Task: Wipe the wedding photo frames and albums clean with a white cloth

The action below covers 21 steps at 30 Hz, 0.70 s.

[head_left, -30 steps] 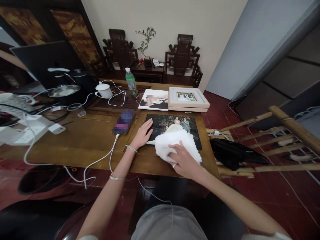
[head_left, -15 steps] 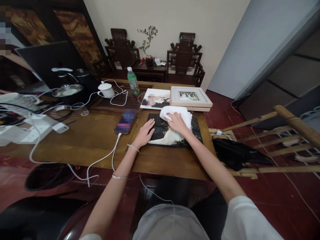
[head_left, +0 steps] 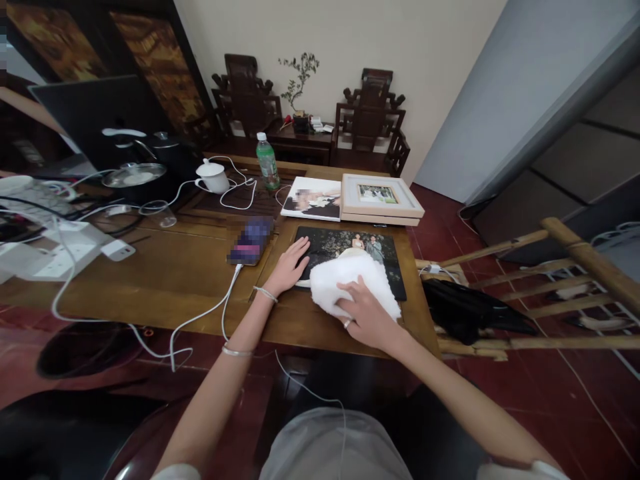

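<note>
A dark photo panel (head_left: 320,241) lies flat on the wooden table, with two small figures in its upper part. My left hand (head_left: 290,265) rests flat at its left edge, fingers stretched out. Over the panel's lower part and its near edge spreads a fluffy white cloth (head_left: 335,277). My right hand (head_left: 367,310) presses on that cloth with bent fingers gripping it; a ring shows on one finger. The cloth hides part of the picture beneath.
Behind the panel lie a photo album (head_left: 315,200) and a framed photo (head_left: 380,197). A phone (head_left: 251,241) on a white cable is to the left. Farther off stand a green bottle (head_left: 268,163), a lidded white cup (head_left: 213,177), a power strip (head_left: 75,257) and a laptop (head_left: 100,120).
My right hand has drawn the white cloth toward me, from the panel's far edge to its near edge. The two figures have come into sight. My left hand has stayed in place.
</note>
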{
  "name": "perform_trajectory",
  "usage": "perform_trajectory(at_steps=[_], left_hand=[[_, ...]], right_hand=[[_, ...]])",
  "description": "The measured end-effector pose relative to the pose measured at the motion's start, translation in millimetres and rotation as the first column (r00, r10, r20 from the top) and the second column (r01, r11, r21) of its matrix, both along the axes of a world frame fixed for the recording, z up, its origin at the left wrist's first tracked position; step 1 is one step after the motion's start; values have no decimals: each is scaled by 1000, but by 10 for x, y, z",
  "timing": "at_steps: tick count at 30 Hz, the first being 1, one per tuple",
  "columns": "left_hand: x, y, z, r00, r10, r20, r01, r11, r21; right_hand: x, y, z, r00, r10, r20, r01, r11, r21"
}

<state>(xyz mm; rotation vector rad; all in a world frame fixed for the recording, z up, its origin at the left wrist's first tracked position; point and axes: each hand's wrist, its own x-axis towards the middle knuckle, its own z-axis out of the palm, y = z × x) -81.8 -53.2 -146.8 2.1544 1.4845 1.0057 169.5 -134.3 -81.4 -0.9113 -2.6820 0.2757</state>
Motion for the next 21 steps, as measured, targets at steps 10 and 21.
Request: perform_trajectory(at_steps=[10, 21], left_hand=[[2, -1, 7, 1000, 2, 19, -2, 1000, 3], [80, -192, 336, 953, 39, 300, -59, 997, 58]], right_hand=[[-294, 972, 7, 977, -215, 6, 214, 976, 49], [-665, 617, 33, 979, 191, 69, -190, 981, -26]])
